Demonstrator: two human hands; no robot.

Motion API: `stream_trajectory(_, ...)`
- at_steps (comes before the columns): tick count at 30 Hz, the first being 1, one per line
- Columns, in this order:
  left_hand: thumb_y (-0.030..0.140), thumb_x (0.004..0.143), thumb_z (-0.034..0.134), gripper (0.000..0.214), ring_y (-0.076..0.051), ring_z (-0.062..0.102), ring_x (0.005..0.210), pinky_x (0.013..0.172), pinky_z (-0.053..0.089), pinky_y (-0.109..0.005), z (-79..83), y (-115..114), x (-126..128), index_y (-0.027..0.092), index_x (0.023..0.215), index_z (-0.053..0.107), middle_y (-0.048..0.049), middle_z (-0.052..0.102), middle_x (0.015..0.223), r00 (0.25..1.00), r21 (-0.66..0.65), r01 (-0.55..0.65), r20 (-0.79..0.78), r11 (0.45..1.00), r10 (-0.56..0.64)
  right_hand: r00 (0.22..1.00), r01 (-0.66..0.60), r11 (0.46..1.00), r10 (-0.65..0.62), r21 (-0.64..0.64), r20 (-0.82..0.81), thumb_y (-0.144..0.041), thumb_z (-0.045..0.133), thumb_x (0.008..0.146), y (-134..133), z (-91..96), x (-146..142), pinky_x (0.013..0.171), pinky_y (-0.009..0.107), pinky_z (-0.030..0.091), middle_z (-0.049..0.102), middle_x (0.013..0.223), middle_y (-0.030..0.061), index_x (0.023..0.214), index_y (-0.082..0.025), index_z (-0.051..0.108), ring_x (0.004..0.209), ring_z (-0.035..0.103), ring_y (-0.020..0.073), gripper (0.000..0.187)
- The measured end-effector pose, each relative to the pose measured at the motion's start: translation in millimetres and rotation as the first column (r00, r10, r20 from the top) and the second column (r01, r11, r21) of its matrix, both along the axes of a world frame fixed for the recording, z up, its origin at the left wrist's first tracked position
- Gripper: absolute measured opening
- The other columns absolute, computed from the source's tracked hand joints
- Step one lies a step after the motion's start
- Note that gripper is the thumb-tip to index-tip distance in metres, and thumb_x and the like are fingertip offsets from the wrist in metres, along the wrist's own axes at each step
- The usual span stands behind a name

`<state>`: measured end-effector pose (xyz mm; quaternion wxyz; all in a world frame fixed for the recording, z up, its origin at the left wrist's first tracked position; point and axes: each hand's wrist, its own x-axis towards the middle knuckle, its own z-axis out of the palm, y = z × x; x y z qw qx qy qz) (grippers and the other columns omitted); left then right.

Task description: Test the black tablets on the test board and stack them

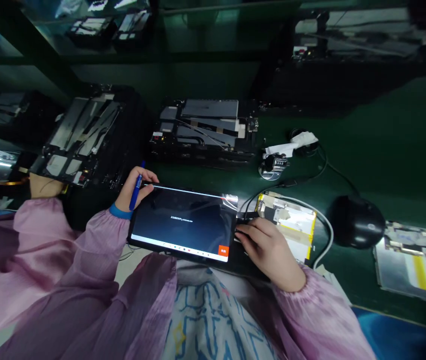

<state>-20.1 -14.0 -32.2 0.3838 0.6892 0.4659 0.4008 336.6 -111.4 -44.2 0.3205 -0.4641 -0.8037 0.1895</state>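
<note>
A tablet (185, 220) with a lit dark screen, an orange-red box in its lower right corner and a light bar along the bottom lies tilted in front of me. My left hand (134, 190) grips its upper left corner, with a blue pen (137, 192) tucked between the fingers. My right hand (265, 245) is at the tablet's right edge, thumb and fingers pinched together. What they hold is hidden. Dark cables (252, 200) run to the edge just above that hand.
Stacks of opened device housings (201, 130) stand behind the tablet. Right of it lie a part with yellow edges (291, 225), a white cable (329, 220), a metal-based device (273, 166) and a black rounded object (359, 221). A co-worker's hand (46, 187) touches the left stack.
</note>
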Motion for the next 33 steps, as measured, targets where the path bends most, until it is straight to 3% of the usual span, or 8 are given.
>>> stream_trajectory(8, 0.026, 0.068, 0.076, 0.035, -0.019, 0.06, 0.08, 0.079, 0.048, -0.038, 1.5, 3.7, -0.1, 0.021, 0.082, 0.044, -0.0029, 0.062, 0.086, 0.993, -0.018, -0.025, -0.118, 1.0, 0.022, 0.991, -0.035, 0.997, 0.026, 0.07, 0.133, -0.013, 0.05, 0.084, 7.0, 6.9, -1.8, 0.058, 0.034, 0.047, 0.055, 0.072, 0.0055, 0.079, -0.017, 0.06, 0.064, 0.052, 0.0195, 0.011)
stream_trajectory(11, 0.029, 0.07, 0.075, 0.034, -0.019, 0.061, 0.081, 0.078, 0.048, -0.037, 1.7, 6.8, -1.8, 0.021, 0.081, 0.044, -0.0036, 0.062, 0.086, 0.99, -0.011, -0.016, -0.14, 1.0, 0.015, 1.0, 0.026, 1.0, -0.026, 0.003, -0.006, -0.014, 0.051, 0.086, 11.2, 17.7, 8.1, 0.056, 0.03, 0.048, 0.057, 0.074, 0.0043, 0.086, -0.018, 0.059, 0.064, 0.055, 0.0164, 0.009)
stream_trajectory(14, 0.031, 0.069, 0.076, 0.036, -0.019, 0.061, 0.079, 0.076, 0.048, -0.037, 0.2, 11.1, -3.9, 0.021, 0.081, 0.044, -0.0036, 0.062, 0.085, 0.989, 0.015, 0.002, -0.146, 1.0, 0.0, 0.969, 0.18, 0.982, -0.186, -0.051, -0.165, -0.022, 0.057, 0.089, 24.7, 26.3, 20.6, 0.062, 0.03, 0.052, 0.062, 0.076, 0.0027, 0.092, -0.021, 0.059, 0.067, 0.06, 0.0159, 0.004)
stream_trajectory(17, 0.032, 0.068, 0.078, 0.037, -0.02, 0.061, 0.078, 0.075, 0.048, -0.038, -1.2, 14.2, -5.0, 0.021, 0.08, 0.045, -0.0031, 0.062, 0.084, 0.99, 0.05, 0.001, -0.141, 0.999, 0.006, 0.921, 0.243, 0.959, -0.274, -0.143, -0.277, -0.027, 0.056, 0.09, 46.2, 22.3, 33.3, 0.073, 0.034, 0.055, 0.069, 0.092, 0.005, 0.107, -0.022, 0.058, 0.082, 0.067, 0.0184, 0.017)
stream_trajectory(19, 0.032, 0.068, 0.078, 0.037, -0.021, 0.062, 0.079, 0.075, 0.048, -0.038, -1.6, 15.0, -5.4, 0.021, 0.08, 0.046, -0.003, 0.063, 0.085, 0.99, 0.06, 0.0, -0.144, 0.998, 0.009, 0.923, 0.301, 0.945, -0.323, -0.131, -0.207, -0.025, 0.054, 0.09, 60.2, 12.8, 42.1, 0.08, 0.039, 0.055, 0.069, 0.099, 0.008, 0.108, -0.02, 0.059, 0.091, 0.066, 0.0213, 0.019)
stream_trajectory(22, 0.032, 0.068, 0.079, 0.036, -0.021, 0.062, 0.079, 0.075, 0.048, -0.039, -1.4, 15.3, -5.2, 0.021, 0.08, 0.046, -0.003, 0.064, 0.084, 0.99, 0.068, 0.0, -0.144, 0.998, 0.01, 0.906, 0.411, 0.912, -0.409, 0.004, 0.109, -0.02, 0.056, 0.087, 74.6, -2.8, 53.8, 0.08, 0.045, 0.051, 0.067, 0.094, 0.0116, 0.09, -0.017, 0.065, 0.089, 0.062, 0.0261, 0.01)
stream_trajectory(25, 0.033, 0.066, 0.079, 0.038, -0.021, 0.061, 0.077, 0.075, 0.048, -0.039, -0.6, 15.5, -3.8, 0.021, 0.079, 0.046, -0.0026, 0.064, 0.083, 0.99, 0.069, -0.003, -0.14, 0.998, 0.012, 0.876, 0.401, 0.913, -0.405, 0.07, 0.263, -0.019, 0.056, 0.087, 75.5, -6.0, 59.1, 0.075, 0.043, 0.048, 0.065, 0.085, 0.0108, 0.079, -0.017, 0.066, 0.081, 0.059, 0.0258, 0.012)
stream_trajectory(33, 0.033, 0.062, 0.083, 0.043, -0.018, 0.059, 0.077, 0.074, 0.048, -0.036, -0.5, 15.9, 0.2, 0.02, 0.078, 0.045, -0.0015, 0.063, 0.082, 0.993, 0.018, -0.051, -0.109, 0.999, 0.053, 0.993, 0.121, 0.991, -0.12, -0.06, 0.016, -0.022, 0.057, 0.091, 16.4, 22.1, 27.7, 0.064, 0.032, 0.052, 0.07, 0.081, 0.0066, 0.091, -0.018, 0.063, 0.071, 0.064, 0.0191, 0.007)
